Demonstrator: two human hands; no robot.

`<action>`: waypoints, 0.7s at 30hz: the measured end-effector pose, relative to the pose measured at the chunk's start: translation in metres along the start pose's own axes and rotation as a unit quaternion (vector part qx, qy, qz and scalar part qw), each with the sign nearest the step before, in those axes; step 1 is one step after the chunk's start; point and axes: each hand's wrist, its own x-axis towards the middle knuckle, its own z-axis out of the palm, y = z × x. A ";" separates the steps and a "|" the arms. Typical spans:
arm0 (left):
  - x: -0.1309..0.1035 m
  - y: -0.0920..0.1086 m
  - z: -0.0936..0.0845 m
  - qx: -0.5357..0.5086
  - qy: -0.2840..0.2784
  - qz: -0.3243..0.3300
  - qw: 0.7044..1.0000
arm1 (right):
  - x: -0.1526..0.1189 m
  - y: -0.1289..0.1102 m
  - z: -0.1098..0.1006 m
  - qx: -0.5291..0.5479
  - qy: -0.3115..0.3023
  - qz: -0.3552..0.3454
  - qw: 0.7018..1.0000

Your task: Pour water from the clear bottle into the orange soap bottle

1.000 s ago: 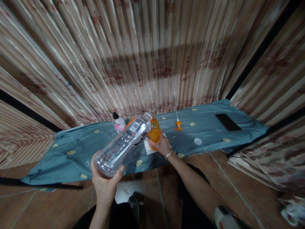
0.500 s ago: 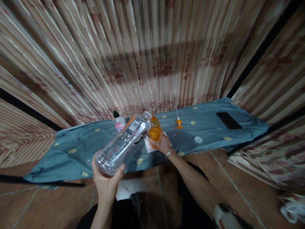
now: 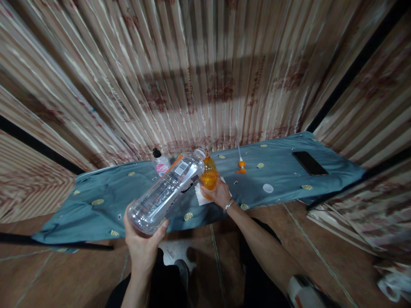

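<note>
My left hand point(image 3: 143, 244) is wrapped round the base of a large clear plastic bottle point(image 3: 167, 192), which tilts with its neck up and to the right. That neck meets the mouth of an orange see-through bottle point(image 3: 209, 173); whether the two rims touch I cannot tell. My right hand point(image 3: 218, 192) grips the orange bottle low on its body, holding it nearly upright over a white paper napkin point(image 3: 201, 197). To the right lies an orange pump head point(image 3: 241, 166) with a clear tube. Behind the clear bottle stands a small pump bottle point(image 3: 159, 162) with a black top.
A teal patterned cloth point(image 3: 105, 184) covers the narrow table. A black phone point(image 3: 310, 163) lies at its right end, and a white round cap point(image 3: 267, 188) sits nearer the front edge. Striped curtains point(image 3: 205, 77) hang behind, with dark metal poles point(image 3: 353, 72) at the sides.
Both hands keep their grip and the bottles stay neck to mouth. The view has shifted very slightly; nothing else has visibly moved.
</note>
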 end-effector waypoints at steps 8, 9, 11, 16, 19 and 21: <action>0.002 0.006 0.000 0.014 0.005 -0.017 1.000 | 0.000 0.001 0.000 0.001 0.002 -0.012 1.000; 0.002 0.006 0.000 0.014 0.005 -0.019 1.000 | 0.000 0.001 0.001 0.001 0.001 -0.008 1.000; 0.002 0.007 0.000 0.010 0.001 -0.026 1.000 | 0.000 0.001 0.001 0.001 -0.001 -0.002 1.000; 0.003 0.007 -0.001 0.009 -0.002 -0.041 0.999 | 0.000 0.002 0.001 0.001 -0.002 -0.013 1.000; 0.003 0.007 -0.001 0.005 -0.003 -0.037 0.999 | 0.000 0.003 0.000 0.000 0.002 -0.013 1.000; 0.003 0.006 -0.001 0.002 -0.006 -0.033 0.999 | 0.000 0.003 0.000 0.001 0.002 -0.011 1.000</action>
